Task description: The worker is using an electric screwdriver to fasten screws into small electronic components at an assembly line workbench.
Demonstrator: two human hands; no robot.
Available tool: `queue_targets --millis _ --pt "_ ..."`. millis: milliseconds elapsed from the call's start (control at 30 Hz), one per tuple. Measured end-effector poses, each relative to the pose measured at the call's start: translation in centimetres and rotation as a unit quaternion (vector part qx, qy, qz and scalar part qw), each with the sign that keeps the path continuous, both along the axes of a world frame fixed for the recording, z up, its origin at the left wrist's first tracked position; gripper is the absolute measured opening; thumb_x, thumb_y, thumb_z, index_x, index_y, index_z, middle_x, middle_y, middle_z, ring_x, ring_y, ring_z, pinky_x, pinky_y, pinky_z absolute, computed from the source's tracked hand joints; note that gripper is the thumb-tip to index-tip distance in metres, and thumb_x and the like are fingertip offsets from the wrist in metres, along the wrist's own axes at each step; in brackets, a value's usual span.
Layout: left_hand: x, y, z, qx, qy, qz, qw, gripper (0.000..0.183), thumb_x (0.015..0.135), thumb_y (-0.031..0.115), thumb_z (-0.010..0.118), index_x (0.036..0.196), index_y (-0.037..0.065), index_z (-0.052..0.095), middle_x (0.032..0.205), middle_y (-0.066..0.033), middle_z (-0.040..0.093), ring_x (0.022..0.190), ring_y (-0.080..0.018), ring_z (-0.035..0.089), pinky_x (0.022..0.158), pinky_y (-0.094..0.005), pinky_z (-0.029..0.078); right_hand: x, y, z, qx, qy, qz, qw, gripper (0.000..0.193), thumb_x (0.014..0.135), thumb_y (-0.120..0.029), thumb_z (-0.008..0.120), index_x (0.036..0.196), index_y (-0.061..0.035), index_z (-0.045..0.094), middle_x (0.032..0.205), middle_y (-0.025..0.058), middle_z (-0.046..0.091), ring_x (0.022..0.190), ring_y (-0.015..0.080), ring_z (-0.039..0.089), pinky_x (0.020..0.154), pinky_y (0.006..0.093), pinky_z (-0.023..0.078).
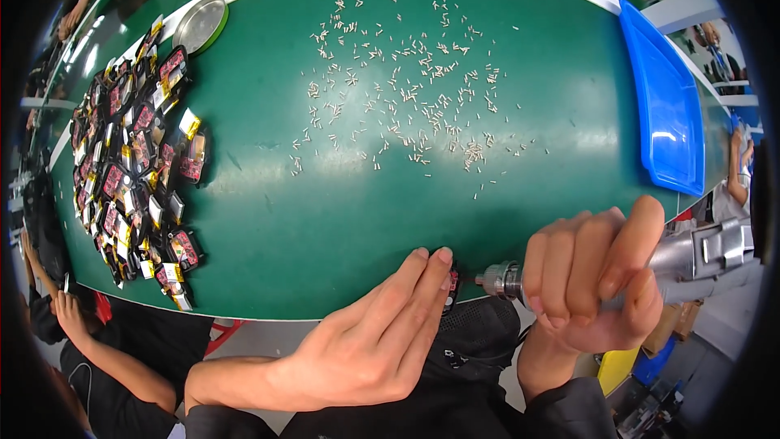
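Small black-and-red part (452, 286) sits at the green desk's (268, 219) near edge, pinned under the left hand's (375, 347) flat fingers, the right hand (591, 278) fisted around a grey power screwdriver (691, 256) touching it, scattered screws (406, 89) beyond, similar parts (134, 162) heaped left, blue tray (666, 106) right.

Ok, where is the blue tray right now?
The blue tray sits at the far right of the green table in the head view, right of the scattered small metal pins, beyond the right hand.
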State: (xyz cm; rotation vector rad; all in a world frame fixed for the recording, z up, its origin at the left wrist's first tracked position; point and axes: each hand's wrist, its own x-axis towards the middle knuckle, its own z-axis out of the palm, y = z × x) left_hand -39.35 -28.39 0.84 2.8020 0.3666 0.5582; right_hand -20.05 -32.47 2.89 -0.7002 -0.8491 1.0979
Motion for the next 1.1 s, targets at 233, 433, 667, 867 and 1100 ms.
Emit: queue_targets --millis 233,433,667,867,1100 --pt "0.2 0.7 0.6 0.048 0.016 -0.024 0.998 0.028 0.067 0.006 0.060 0.088 -0.012 0.066 0.104 -0.0235 0.063 0.099 -0.0303 0.060 0.083 -0.0324 0.052 0.4 1.1 1.0 -0.002 -0.134 0.080 0.988 0.023 0.085 -0.014 0.062 0.073 -0.0058 0.044 0.050 0.0006 0.047 0.040 0.0135 0.046 0.040 0.0270 0.039" --pt "-0.6 0.4 1.2 0.024 0.034 -0.024 0.999 0.036 0.065 0.007 0.059 0.094 -0.013 0.064 0.111 -0.0254 0.060 0.103 -0.0316 0.058 0.087 -0.0339 0.050 -0.4 1.3 1.1 0.003 -0.128 0.104 0.986 0.021 0.079 -0.009 0.065 0.069 -0.0041 0.047 0.050 0.0038 0.048 0.040 0.0155 0.045 0.040 0.0289 0.036" --pt "-1.6 -0.9 0.9 0.026 0.011 0.002 1.000 0.040 0.073 0.007 0.058 0.109 -0.011 0.058 0.118 -0.0207 0.057 0.111 -0.0289 0.056 0.086 -0.0320 0.051 0.0 1.3 1.2 0.082 0.067 0.147 0.983 0.020 0.078 -0.007 0.066 0.069 -0.0016 0.049 0.051 0.0064 0.050 0.039 0.0149 0.045 0.041 0.0289 0.040" --pt "-9.7 2.9 5.2 0.058 -0.064 0.263 0.961 0.043 0.069 -0.009 0.060 0.112 -0.007 0.057 0.111 -0.0211 0.062 0.103 -0.0353 0.059 0.088 -0.0413 0.049 1.2 -0.9 0.0 0.114 0.149 0.056 0.981 0.016 0.086 -0.008 0.055 0.079 -0.0034 0.042 0.044 0.0017 0.038 0.035 0.0125 0.036 0.038 0.0272 0.038" --pt "-21.9 12.6 5.0 0.199 0.070 0.515 0.831 0.030 0.088 0.003 0.052 0.117 -0.005 0.054 0.120 -0.0247 0.056 0.112 -0.0394 0.053 0.097 -0.0448 0.041 0.3 -2.0 -1.9 0.046 0.162 0.000 0.986 0.014 0.087 -0.013 0.051 0.081 -0.0049 0.042 0.043 0.0007 0.034 0.034 0.0120 0.032 0.036 0.0271 0.035"
